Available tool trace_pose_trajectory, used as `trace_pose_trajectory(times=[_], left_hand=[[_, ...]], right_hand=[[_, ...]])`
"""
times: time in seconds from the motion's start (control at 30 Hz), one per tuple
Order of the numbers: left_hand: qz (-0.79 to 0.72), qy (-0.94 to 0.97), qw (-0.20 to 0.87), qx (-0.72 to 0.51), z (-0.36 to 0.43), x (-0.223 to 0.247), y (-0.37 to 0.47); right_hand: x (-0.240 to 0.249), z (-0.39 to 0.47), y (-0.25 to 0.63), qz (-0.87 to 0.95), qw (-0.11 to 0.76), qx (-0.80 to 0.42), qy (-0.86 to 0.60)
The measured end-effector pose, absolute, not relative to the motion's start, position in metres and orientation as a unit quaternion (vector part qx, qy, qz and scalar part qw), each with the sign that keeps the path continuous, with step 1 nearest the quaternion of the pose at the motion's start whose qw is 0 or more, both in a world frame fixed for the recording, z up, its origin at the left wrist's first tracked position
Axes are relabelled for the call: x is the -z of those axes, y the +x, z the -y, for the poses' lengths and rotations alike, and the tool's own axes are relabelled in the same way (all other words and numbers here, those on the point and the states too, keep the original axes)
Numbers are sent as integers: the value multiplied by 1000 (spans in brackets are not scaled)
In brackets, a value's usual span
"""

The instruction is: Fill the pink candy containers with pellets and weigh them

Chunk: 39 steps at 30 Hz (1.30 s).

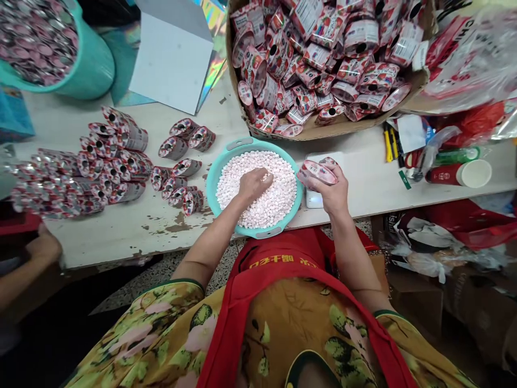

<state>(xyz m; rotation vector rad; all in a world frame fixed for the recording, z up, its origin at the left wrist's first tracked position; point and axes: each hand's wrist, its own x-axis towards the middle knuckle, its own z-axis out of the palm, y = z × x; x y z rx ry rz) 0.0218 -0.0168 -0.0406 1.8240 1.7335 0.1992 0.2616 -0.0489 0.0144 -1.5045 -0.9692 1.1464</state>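
A turquoise basin (pixel 300 200) full of small pale pink candies (pixel 262 207) sits at the table's near edge. My left hand (pixel 254 183) is over the candies, its fingers curled down and pressed together around some of them. Just right of the basin, my right hand (pixel 333 188) grips a pink printed pack (pixel 319 171); another pack shows behind it by the fingertips. Beneath that hand lies a white flat device (pixel 314 199), partly covered. Several similar packs (pixel 173 147) stand left of the basin.
Stacked packs (pixel 133 137) fill the left, below a turquoise bucket (pixel 95 70) of discs. A cardboard box (pixel 323 132) of packs stands behind the basin. Cutters (pixel 390 143) and a paper cup (pixel 474 173) lie right. Another person's hand (pixel 44 248) is at far left.
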Motion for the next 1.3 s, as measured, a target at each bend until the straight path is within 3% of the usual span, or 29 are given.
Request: trace_pose_trajectory(times=[0.1,0.27,0.4,0.63,0.9,1.13,1.3], left_hand=[[-676,586,398,-200,16,40,16],[-632,251,616,-398,13,27,8],[-528,57,731,-427,6,23,2],[-464,15,775,-429,-3,18,-1],[-504,65,763,-399,-8,9,3],[-459,148,724,-494,10,-49,17],[-457,221,656,-559,25,-66,39]], right_hand=[[-14,53,248,386,477,-503,-608],[-10,56,245,345,478,-527,-612],[-13,62,253,300,518,-536,-595],[-22,71,249,291,500,-592,-561],[-22,74,224,307,505,-520,-617],[-43,74,188,544,364,-448,-609],[-47,69,162,604,297,-401,-621]])
